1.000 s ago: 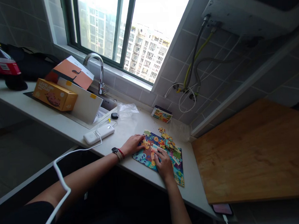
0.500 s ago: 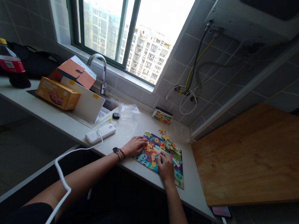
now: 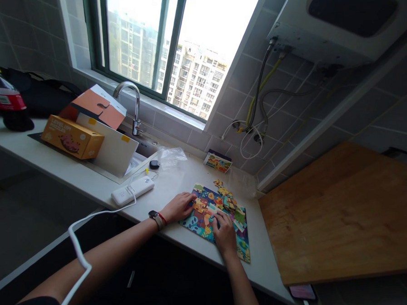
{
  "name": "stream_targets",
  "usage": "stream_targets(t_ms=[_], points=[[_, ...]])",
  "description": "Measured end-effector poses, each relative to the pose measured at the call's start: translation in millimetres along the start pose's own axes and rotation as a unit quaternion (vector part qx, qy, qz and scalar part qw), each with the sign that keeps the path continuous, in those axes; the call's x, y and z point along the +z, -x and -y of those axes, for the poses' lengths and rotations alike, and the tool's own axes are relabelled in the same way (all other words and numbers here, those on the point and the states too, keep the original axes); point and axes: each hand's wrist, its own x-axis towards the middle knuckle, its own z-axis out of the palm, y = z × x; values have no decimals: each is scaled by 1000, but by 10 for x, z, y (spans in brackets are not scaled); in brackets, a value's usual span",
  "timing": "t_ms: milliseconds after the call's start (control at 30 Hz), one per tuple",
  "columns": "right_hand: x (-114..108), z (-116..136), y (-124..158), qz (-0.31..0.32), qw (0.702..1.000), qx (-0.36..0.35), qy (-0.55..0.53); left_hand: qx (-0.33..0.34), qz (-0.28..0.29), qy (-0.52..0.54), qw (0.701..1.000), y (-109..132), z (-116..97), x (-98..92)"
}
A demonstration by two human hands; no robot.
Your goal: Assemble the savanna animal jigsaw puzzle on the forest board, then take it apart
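A colourful jigsaw puzzle (image 3: 196,222) lies on the white counter, partly assembled on its board. My left hand (image 3: 179,207) rests at the board's left edge with its fingers stretched out over the border. Over the middle of the puzzle, my right hand (image 3: 224,233) has its fingers bent and its thumb drawn in; whatever is under its fingertips is hidden. Loose puzzle pieces (image 3: 227,199) are heaped on the board's far right part, and a few trail off past its top edge.
A picture card (image 3: 218,161) leans against the tiled wall. To the left are a white power strip (image 3: 133,191), a small black case (image 3: 154,164), clear plastic wrap (image 3: 172,157), an orange puzzle box (image 3: 72,137) and a cola bottle (image 3: 6,101). A wooden board (image 3: 336,218) stands at the right.
The whole view has shifted slightly, so things sit a little lower and further left. Both hands keep nearly the same place on the puzzle.
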Motion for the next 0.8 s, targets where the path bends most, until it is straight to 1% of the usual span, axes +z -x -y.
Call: stream_targets(t_ms=[200,400,567,633,700,767,800], points=[[-19,8,-22,9,1000,1,6,9,0,8,1000,3,-20,-24],[-68,-66,-33,49,999,-16,1,5,2,23,1000,-7,-23,-35],[-145,-156,-47,77,996,-38,-13,34,21,35,999,-17,-78,-90],[-205,-181,-84,63,997,-42,-24,50,31,38,998,-20,-108,-116],[-276,-206,-165,25,999,-31,-33,61,36,39,997,-20,-126,-129],[-340,-240,-301,-11,999,-12,-33,58,36,38,997,-21,-128,-125],[-363,-265,-390,-13,999,-5,-31,50,33,36,998,-22,-123,-118]])
